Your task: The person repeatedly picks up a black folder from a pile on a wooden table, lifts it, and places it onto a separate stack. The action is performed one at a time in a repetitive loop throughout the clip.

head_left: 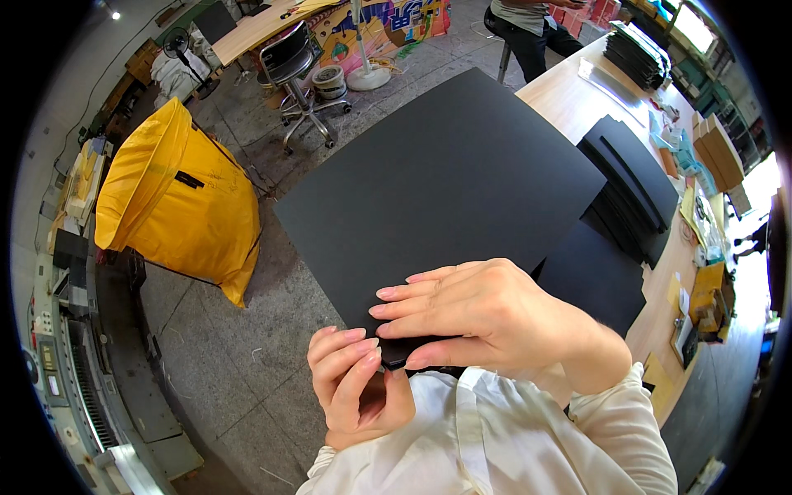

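Note:
A large black sheet [445,181], looking like stiff board, spans the middle, its near corner close to my body. The curled fingers and thumb of my left hand [355,379] pinch that corner. My right hand [470,318] lies over the sheet just beside it, four fingers stretched out on the black surface and the thumb apart along the near edge. Between the two hands a small dark edge piece shows, partly covered by the fingertips. The underside of the sheet is hidden.
To the right, a wooden table [561,97] carries stacked black boards [631,181], another black pile [638,56] and cardboard boxes [718,153]. A yellow sack [186,202] stands left, near a machine [62,388]. Behind are an office chair [293,70] and a seated person [536,33].

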### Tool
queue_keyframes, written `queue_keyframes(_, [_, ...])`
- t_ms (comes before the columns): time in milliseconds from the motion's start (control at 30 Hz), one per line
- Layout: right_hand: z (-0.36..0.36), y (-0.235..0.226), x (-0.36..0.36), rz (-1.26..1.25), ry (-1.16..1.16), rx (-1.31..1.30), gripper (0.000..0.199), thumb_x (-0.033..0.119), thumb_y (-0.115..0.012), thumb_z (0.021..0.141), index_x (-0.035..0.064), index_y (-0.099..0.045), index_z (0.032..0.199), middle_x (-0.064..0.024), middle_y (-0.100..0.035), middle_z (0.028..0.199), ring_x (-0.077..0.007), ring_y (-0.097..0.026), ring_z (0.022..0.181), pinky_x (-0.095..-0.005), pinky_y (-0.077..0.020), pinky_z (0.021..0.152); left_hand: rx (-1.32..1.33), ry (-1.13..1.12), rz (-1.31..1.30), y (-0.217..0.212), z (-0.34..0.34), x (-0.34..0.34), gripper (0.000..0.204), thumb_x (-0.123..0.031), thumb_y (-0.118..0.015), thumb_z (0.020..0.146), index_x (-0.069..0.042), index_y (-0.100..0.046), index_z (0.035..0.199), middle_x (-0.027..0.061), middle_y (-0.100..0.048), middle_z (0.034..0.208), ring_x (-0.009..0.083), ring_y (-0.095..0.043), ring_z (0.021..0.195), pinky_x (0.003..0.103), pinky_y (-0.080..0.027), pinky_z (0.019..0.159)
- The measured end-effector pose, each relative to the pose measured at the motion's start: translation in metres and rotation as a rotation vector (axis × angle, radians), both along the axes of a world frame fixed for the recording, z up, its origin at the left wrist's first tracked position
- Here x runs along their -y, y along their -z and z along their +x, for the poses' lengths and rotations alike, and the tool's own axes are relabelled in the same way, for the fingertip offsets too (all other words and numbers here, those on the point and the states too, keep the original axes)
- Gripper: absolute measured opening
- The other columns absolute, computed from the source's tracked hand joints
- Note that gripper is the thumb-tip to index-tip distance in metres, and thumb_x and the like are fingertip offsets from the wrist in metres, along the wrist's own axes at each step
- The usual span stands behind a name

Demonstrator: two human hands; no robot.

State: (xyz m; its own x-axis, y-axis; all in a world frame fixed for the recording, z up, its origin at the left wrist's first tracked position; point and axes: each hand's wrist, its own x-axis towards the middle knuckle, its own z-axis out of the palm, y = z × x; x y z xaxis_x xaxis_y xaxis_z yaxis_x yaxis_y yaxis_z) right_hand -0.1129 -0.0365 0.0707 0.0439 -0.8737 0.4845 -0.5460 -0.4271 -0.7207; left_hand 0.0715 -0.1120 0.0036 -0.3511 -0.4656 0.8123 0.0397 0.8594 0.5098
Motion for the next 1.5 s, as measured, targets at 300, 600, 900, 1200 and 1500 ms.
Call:
queue_keyframes(300, [0.002,0.002,0.000,-0.011,0.018,-0.002,0.027,0.017,-0.077,0.081,0.0006,-0.073,0.102,-0.0128,-0.074,0.105,-0.0293,-0.068,0.108,-0.0408,-0.0543,0.093,-0.007,-0.005,0.008,0.000,-0.001,0.000,0.037,0.001,-0.070,0.074,-0.009,-0.062,0.109,0.0067,-0.061,0.107,0.0279,-0.062,0.096,0.048,-0.045,0.092])
queue_keyframes(600, [0.007,0.003,0.001,-0.057,0.079,-0.021,0.020,0.017,-0.074,0.084,0.0005,-0.073,0.095,-0.0119,-0.074,0.098,-0.0275,-0.070,0.104,-0.0389,-0.0555,0.092,-0.067,0.030,0.021,0.002,-0.002,0.004,0.034,-0.004,-0.066,0.072,-0.006,-0.064,0.107,0.0089,-0.063,0.104,0.0285,-0.062,0.094,0.048,-0.045,0.091])
queue_keyframes(900, [0.008,0.001,0.001,-0.059,0.108,-0.049,0.020,0.015,-0.076,0.081,0.0008,-0.073,0.095,-0.0115,-0.075,0.097,-0.0272,-0.070,0.104,-0.0397,-0.0552,0.092,-0.157,0.084,0.114,0.001,-0.007,0.005,0.029,-0.002,-0.065,0.072,-0.004,-0.064,0.101,0.0095,-0.065,0.098,0.0273,-0.064,0.088,0.046,-0.045,0.090])
queue_keyframes(1200, [0.010,0.005,-0.002,-0.111,0.095,-0.089,0.026,0.020,-0.076,0.082,0.0003,-0.073,0.098,-0.0124,-0.074,0.100,-0.0277,-0.070,0.104,-0.0391,-0.0556,0.092,-0.164,0.129,0.182,0.002,-0.005,0.000,0.021,-0.002,-0.069,0.079,-0.007,-0.061,0.098,0.0068,-0.064,0.097,0.0248,-0.065,0.086,0.045,-0.044,0.091])
queue_keyframes(1500, [-0.015,0.004,-0.017,-0.295,0.467,-0.682,0.034,0.014,-0.055,0.086,0.0069,-0.066,0.117,-0.0142,-0.066,0.119,-0.0269,-0.063,0.115,-0.0430,-0.0481,0.103,-0.179,0.068,-0.020,-0.020,-0.011,0.008,0.011,-0.002,-0.062,0.084,-0.006,-0.056,0.092,0.0078,-0.057,0.091,0.0277,-0.061,0.085,0.049,-0.039,0.095])
